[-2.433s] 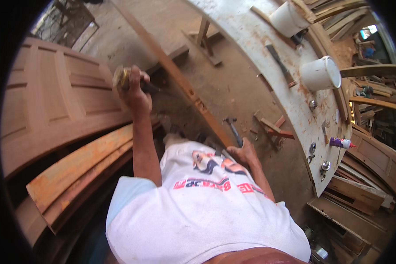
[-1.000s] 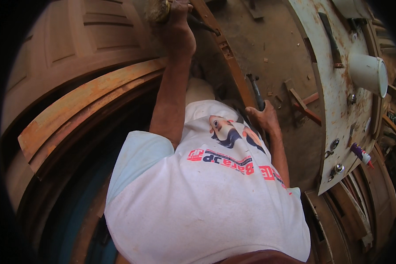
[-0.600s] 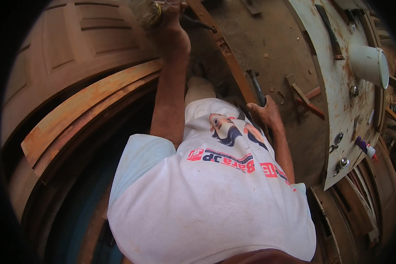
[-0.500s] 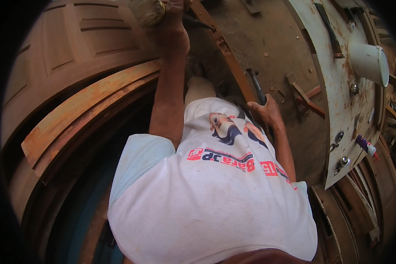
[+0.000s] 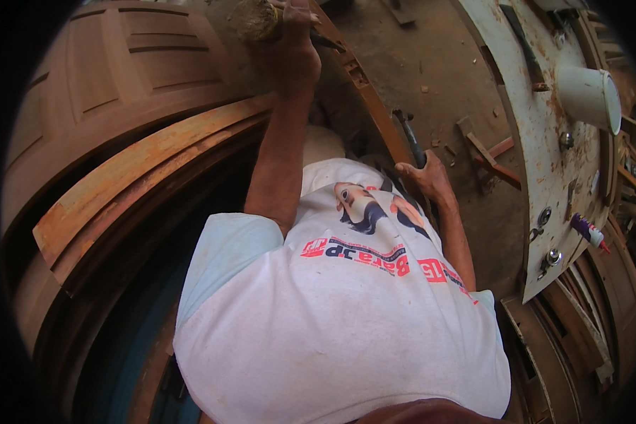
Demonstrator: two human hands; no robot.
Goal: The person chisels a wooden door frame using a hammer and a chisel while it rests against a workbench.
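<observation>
My left hand (image 5: 298,53) is raised at the top of the view, closed around a tool with a thick, round, rough brown end (image 5: 258,20). The rest of that tool is mostly hidden by the hand. A dark, narrow tip (image 5: 328,42) shows beyond the fist, close to a long wooden bar (image 5: 378,106) with slots cut in it. My right hand (image 5: 431,175) is closed at the bar's near end, around the lower end of a black-handled tool (image 5: 412,138) with a metal top. That tool lies along the bar's right side.
Panelled wooden doors (image 5: 99,78) and curved-looking boards (image 5: 141,162) are at the left. A stained white bench top (image 5: 537,162) at the right holds a white bucket (image 5: 590,99), metal knobs and a purple tube (image 5: 588,230). Wood offcuts (image 5: 484,152) lie on the floor.
My left hand and the round-ended tool have moved a little right, nearer the slotted bar. The right hand stays in place on the black-handled tool.
</observation>
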